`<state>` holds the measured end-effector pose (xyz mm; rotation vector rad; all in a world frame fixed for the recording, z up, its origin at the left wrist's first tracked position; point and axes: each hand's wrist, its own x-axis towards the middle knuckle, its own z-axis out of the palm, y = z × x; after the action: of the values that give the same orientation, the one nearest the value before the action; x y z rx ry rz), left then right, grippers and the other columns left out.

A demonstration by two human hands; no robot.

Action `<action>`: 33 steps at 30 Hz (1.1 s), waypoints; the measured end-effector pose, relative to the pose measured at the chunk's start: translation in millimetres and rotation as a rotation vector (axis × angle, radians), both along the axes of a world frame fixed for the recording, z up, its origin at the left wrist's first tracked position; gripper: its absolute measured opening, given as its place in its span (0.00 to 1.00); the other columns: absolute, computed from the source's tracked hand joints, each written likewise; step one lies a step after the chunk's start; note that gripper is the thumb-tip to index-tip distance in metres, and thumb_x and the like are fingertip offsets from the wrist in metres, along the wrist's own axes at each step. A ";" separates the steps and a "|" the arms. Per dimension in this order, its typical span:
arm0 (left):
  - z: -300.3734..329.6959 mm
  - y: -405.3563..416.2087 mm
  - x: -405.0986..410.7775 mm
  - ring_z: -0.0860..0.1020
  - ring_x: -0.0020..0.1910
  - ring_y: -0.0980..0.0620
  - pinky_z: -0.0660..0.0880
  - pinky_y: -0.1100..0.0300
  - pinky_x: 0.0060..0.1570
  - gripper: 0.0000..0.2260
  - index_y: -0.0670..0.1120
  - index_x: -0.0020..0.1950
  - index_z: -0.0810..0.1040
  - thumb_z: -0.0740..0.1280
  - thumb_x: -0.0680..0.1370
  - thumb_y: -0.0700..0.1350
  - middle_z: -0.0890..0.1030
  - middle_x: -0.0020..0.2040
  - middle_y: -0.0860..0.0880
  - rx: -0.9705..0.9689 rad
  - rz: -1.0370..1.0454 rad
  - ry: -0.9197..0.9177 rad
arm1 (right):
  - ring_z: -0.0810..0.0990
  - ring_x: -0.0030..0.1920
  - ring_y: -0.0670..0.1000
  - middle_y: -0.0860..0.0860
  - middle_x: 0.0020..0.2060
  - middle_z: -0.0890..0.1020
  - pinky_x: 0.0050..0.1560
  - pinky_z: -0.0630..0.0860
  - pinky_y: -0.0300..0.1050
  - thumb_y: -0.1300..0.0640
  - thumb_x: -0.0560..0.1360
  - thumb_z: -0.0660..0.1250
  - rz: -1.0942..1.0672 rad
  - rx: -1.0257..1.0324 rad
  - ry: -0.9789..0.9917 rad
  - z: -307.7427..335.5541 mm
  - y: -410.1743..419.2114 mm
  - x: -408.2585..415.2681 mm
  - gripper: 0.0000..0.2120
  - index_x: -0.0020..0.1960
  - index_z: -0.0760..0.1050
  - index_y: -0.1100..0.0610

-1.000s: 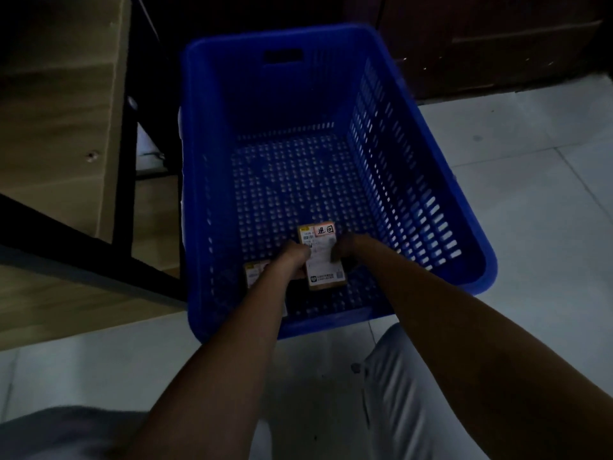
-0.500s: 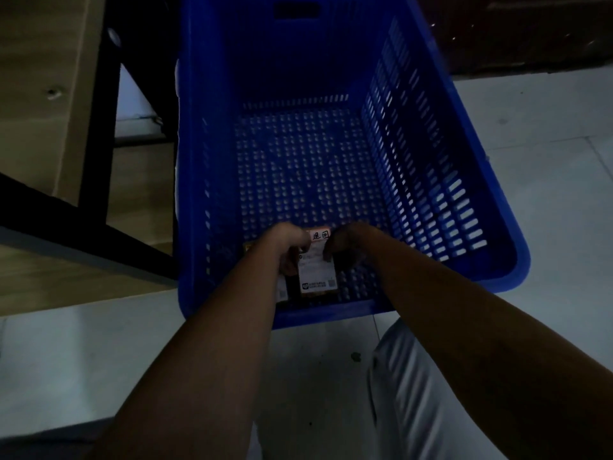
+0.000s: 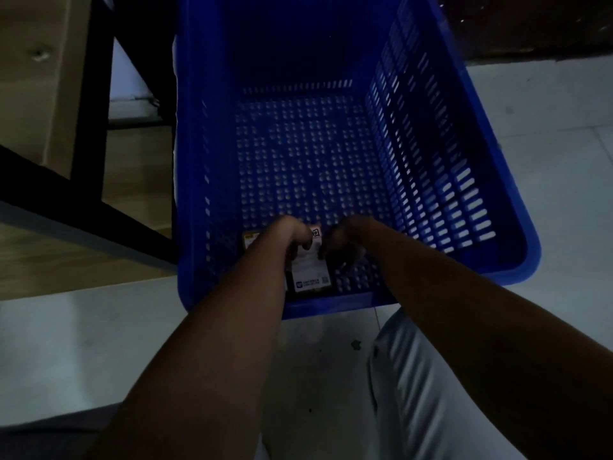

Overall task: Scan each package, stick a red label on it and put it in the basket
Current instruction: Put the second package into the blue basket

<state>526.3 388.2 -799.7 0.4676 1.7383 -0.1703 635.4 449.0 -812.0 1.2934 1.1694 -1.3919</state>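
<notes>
A blue perforated basket [image 3: 497, 234] stands on the floor in front of me. Both my arms reach into its near end. A small package [image 3: 310, 272] with a white printed label and a red sticker at its top lies low on the basket floor by the near wall. My left hand [image 3: 292, 235] grips its left side and my right hand [image 3: 345, 242] holds its right side. A second package [image 3: 250, 240] lies just to the left, mostly hidden behind my left wrist.
A wooden table with black metal legs [image 3: 96, 104] stands to the left of the basket. Pale floor tiles [image 3: 547, 134] spread to the right. My light trouser leg [image 3: 414, 393] is at the bottom right. The scene is dim.
Both hands have lowered the package from above the basket floor down to the near end, beside the second package. The camera has tipped closer over the basket.
</notes>
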 end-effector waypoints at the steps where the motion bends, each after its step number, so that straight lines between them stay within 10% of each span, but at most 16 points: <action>1: 1.1 0.4 0.1 0.76 0.61 0.39 0.73 0.46 0.63 0.20 0.32 0.67 0.68 0.62 0.80 0.43 0.74 0.65 0.37 0.009 -0.020 0.003 | 0.71 0.69 0.58 0.59 0.68 0.73 0.69 0.69 0.55 0.60 0.80 0.63 -0.008 -0.018 0.001 0.1 0.0 -0.1 0.21 0.72 0.67 0.62; 6: 16.4 3.4 1.9 0.74 0.63 0.40 0.71 0.48 0.66 0.20 0.33 0.71 0.65 0.59 0.82 0.43 0.73 0.66 0.36 0.054 -0.087 0.023 | 0.71 0.69 0.58 0.57 0.69 0.73 0.69 0.69 0.55 0.59 0.80 0.63 -0.007 0.014 0.013 4.5 0.3 2.3 0.21 0.71 0.67 0.62; 10: 31.9 1.7 4.6 0.74 0.63 0.43 0.71 0.51 0.66 0.17 0.37 0.68 0.70 0.57 0.83 0.44 0.73 0.65 0.39 0.199 -0.113 0.061 | 0.79 0.58 0.55 0.58 0.60 0.79 0.47 0.80 0.47 0.61 0.79 0.63 -0.115 0.138 0.101 18.8 10.1 8.3 0.19 0.69 0.69 0.64; 14: 37.8 5.6 7.0 0.74 0.39 0.49 0.75 0.54 0.42 0.13 0.37 0.58 0.76 0.59 0.81 0.45 0.76 0.44 0.44 0.392 -0.070 0.175 | 0.79 0.37 0.50 0.56 0.43 0.81 0.31 0.77 0.40 0.59 0.78 0.66 -0.131 0.389 0.222 39.5 25.7 11.9 0.06 0.51 0.76 0.62; 18: 64.7 7.7 1.5 0.75 0.40 0.48 0.73 0.57 0.38 0.08 0.40 0.52 0.77 0.61 0.80 0.42 0.76 0.46 0.44 0.544 -0.257 0.520 | 0.78 0.57 0.58 0.58 0.60 0.78 0.54 0.77 0.51 0.52 0.78 0.64 0.368 0.964 0.141 70.0 26.9 21.5 0.15 0.61 0.75 0.59; 20: 92.6 8.2 0.8 0.78 0.48 0.44 0.75 0.55 0.44 0.08 0.40 0.53 0.77 0.61 0.79 0.42 0.79 0.52 0.42 0.570 -0.343 0.618 | 0.78 0.56 0.59 0.56 0.57 0.78 0.50 0.75 0.51 0.53 0.77 0.64 0.453 1.135 0.102 99.8 19.4 27.1 0.14 0.60 0.76 0.57; 33: 391.5 -7.5 27.2 0.79 0.48 0.45 0.69 0.56 0.36 0.06 0.42 0.47 0.75 0.59 0.79 0.40 0.80 0.51 0.43 0.701 -0.641 0.737 | 0.80 0.46 0.56 0.53 0.48 0.81 0.38 0.70 0.44 0.56 0.77 0.60 0.311 1.200 0.082 389.2 -21.9 53.5 0.09 0.51 0.78 0.54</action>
<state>553.5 380.7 -408.1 1.6403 2.2886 -0.1974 688.9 427.1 -422.8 1.6880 2.2993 -0.4268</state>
